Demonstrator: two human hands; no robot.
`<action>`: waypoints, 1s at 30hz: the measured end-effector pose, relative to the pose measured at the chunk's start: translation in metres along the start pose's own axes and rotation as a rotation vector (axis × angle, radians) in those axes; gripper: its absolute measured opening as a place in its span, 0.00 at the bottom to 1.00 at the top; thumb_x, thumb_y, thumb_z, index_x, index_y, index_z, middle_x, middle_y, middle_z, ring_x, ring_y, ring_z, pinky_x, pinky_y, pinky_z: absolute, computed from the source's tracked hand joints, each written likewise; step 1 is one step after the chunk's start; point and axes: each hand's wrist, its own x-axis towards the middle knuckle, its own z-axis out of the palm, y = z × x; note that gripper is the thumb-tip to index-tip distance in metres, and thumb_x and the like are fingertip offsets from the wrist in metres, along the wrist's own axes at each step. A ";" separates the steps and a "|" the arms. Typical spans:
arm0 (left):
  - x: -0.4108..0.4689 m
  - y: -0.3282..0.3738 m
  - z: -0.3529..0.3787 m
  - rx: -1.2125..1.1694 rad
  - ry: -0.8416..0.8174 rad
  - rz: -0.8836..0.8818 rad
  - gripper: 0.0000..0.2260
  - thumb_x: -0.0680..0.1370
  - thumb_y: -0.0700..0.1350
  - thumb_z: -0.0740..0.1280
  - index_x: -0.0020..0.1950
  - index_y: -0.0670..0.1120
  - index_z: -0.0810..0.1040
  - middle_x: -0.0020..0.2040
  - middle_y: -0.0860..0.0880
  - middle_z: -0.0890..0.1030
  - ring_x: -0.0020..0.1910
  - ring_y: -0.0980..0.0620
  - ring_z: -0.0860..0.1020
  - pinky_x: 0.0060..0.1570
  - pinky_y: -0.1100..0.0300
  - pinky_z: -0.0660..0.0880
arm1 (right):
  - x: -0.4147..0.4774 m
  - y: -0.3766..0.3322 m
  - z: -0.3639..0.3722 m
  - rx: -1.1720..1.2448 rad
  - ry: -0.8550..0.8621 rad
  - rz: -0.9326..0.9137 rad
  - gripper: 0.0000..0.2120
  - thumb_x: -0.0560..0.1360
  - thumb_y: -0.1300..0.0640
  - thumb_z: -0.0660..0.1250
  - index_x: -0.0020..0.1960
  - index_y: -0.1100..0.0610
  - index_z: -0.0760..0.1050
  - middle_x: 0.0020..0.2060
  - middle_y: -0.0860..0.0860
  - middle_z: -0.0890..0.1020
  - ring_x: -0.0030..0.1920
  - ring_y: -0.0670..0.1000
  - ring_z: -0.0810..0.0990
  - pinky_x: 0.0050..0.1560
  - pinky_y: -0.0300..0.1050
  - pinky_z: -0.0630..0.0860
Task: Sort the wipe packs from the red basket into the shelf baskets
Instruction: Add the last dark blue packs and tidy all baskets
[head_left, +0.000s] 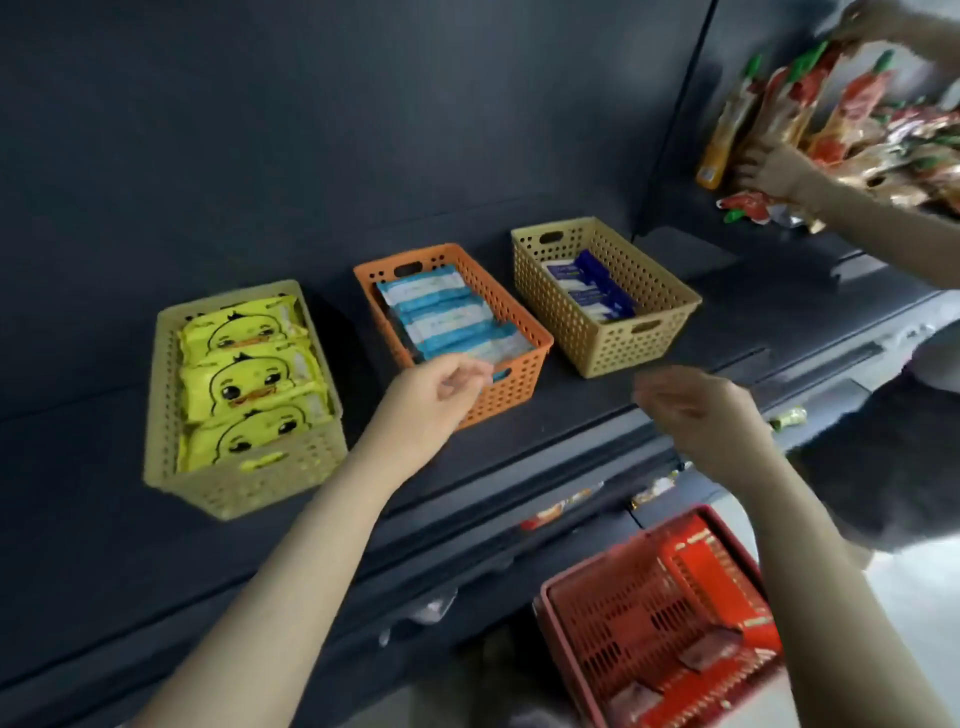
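Observation:
Three perforated baskets stand on the dark shelf. The pale yellow basket (161, 395) at the left holds yellow duck wipe packs (249, 384). The orange basket (514, 322) in the middle holds light blue packs (447, 317). The tan basket (654, 291) at the right holds dark blue packs (592, 291). My left hand (434, 392) hovers at the orange basket's front rim, fingers loosely curled, nothing in it. My right hand (696, 410), blurred, hangs open in front of the tan basket. The red basket (623, 613) sits low at the right, near the floor.
Another person's hands (774, 171) handle snack packets (810, 104) on the shelf section at the upper right. The shelf's front ledge (519, 467) runs between the baskets and the red basket. Loose small packets lie below the ledge.

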 end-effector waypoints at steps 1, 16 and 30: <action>-0.025 -0.005 0.005 0.006 -0.036 -0.018 0.10 0.79 0.43 0.65 0.47 0.59 0.80 0.48 0.59 0.84 0.49 0.60 0.81 0.54 0.61 0.76 | -0.027 0.007 0.007 -0.021 -0.030 0.022 0.07 0.75 0.60 0.70 0.52 0.56 0.82 0.42 0.46 0.82 0.41 0.42 0.80 0.40 0.21 0.69; -0.182 -0.095 0.155 0.294 -0.511 -0.315 0.08 0.79 0.45 0.65 0.55 0.48 0.81 0.51 0.52 0.83 0.50 0.57 0.80 0.53 0.61 0.76 | -0.229 0.147 0.026 -0.192 -0.348 0.350 0.08 0.75 0.63 0.69 0.53 0.58 0.82 0.49 0.50 0.84 0.43 0.46 0.79 0.46 0.35 0.71; -0.153 -0.196 0.388 0.274 -0.550 -0.702 0.09 0.79 0.43 0.64 0.56 0.45 0.80 0.53 0.51 0.82 0.53 0.55 0.79 0.53 0.64 0.73 | -0.140 0.389 0.009 -0.123 -0.605 0.485 0.08 0.75 0.65 0.67 0.45 0.52 0.79 0.38 0.37 0.78 0.39 0.38 0.77 0.39 0.20 0.67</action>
